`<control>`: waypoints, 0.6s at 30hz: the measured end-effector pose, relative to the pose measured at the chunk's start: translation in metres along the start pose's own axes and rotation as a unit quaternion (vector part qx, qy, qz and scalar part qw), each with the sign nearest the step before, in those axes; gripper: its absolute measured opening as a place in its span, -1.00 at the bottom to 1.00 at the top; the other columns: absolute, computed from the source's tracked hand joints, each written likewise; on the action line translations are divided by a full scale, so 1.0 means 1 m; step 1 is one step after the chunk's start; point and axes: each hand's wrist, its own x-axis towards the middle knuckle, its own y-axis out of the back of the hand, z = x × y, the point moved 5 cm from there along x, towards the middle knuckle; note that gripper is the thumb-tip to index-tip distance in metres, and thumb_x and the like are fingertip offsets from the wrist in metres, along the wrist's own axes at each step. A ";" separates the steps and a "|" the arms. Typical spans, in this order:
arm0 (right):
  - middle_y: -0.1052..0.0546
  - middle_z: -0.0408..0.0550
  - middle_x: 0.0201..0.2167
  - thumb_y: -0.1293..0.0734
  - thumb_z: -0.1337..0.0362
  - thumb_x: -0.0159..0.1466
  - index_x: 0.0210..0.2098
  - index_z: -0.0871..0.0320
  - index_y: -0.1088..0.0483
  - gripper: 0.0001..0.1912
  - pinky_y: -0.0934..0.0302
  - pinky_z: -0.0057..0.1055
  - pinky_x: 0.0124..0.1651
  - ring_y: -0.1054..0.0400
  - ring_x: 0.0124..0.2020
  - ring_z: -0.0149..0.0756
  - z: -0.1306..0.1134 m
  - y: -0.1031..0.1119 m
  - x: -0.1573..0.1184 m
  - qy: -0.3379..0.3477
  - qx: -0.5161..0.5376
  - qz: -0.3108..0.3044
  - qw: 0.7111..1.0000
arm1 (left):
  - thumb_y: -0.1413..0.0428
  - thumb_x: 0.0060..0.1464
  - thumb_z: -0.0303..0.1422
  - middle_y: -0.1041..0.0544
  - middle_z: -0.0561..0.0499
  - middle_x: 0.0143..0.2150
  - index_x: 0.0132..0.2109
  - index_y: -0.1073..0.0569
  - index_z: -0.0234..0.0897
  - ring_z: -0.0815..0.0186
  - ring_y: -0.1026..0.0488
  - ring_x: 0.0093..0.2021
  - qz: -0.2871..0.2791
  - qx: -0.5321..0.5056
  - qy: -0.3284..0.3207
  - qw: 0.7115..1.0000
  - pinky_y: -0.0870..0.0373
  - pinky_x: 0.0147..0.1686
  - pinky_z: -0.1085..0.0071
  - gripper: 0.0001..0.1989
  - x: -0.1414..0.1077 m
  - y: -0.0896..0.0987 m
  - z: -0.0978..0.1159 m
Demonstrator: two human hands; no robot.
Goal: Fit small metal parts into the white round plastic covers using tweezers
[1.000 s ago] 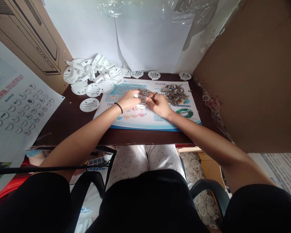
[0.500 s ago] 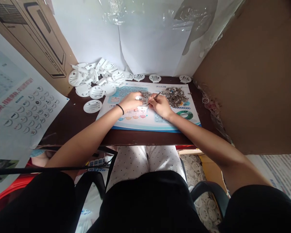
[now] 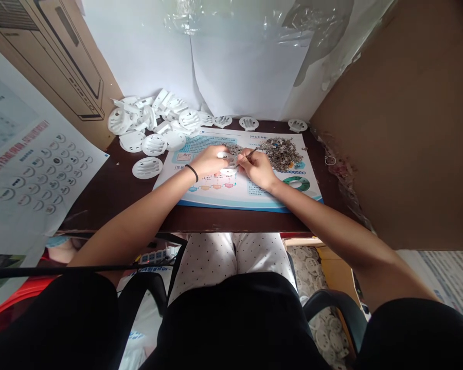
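My left hand [image 3: 210, 162] grips a white plastic disc-shaped part [image 3: 227, 171], which is partly hidden by my fingers. My right hand [image 3: 257, 168] pinches thin metal tweezers [image 3: 247, 155], their tip close to that white part. Just beyond my hands lies a small spread of metal bits [image 3: 233, 149]. A larger heap of small grey metal pieces [image 3: 281, 153] sits to the right of it. Everything here rests on a printed blue-and-white mat [image 3: 231, 194].
A loose heap of white plastic parts [image 3: 150, 118] lies at the back left of the dark wooden table [image 3: 216, 221]. Single white parts [image 3: 249, 123] line the back. Below the table's front edge, a box of white discs [image 3: 316, 272] stands beside my knees.
The whole view has shifted slightly as my head moved. My hands stay close together over the mat, still holding the white part and the tweezers.
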 end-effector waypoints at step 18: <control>-0.41 -0.11 -0.54 -0.21 -0.16 0.35 -0.51 0.06 -0.22 -0.51 -0.10 -0.29 -0.30 -0.25 -0.42 -0.34 0.000 -0.001 0.001 0.022 -0.011 -0.014 1.000 | -0.19 0.08 -0.40 -0.48 -0.03 -0.40 -0.18 -0.53 -0.26 0.37 -0.37 -0.50 0.007 -0.019 -0.006 1.000 -0.23 -0.52 0.43 -0.87 0.008 -0.002 -0.009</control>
